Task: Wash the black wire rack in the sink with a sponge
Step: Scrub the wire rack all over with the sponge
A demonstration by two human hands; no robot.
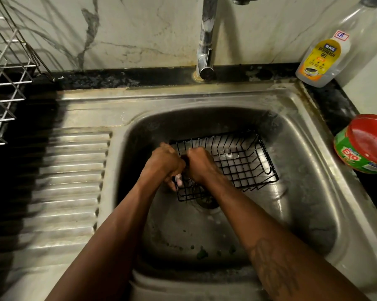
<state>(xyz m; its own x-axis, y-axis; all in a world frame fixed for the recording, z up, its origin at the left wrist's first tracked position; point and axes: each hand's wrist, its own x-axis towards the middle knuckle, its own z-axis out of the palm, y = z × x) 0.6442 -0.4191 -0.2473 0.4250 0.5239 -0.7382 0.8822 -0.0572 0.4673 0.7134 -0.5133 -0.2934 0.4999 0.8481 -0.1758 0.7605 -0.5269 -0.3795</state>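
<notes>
A black wire rack [237,161] lies in the steel sink basin [302,192], partly over the drain, with some white foam on its wires. My left hand [163,164] grips the rack's left edge, fingers curled round the wire. My right hand [199,165] sits just beside it, fist closed on something dark that looks like the sponge [185,158], pressed against the rack's left side. Most of the sponge is hidden between the two hands.
The tap [206,40] rises behind the basin, no water running. A dishwash gel bottle [322,59] stands at the back right corner; a red-lidded soap tub [365,144] sits on the right counter. A ribbed drainboard [68,181] and a metal dish rack [5,83] lie left.
</notes>
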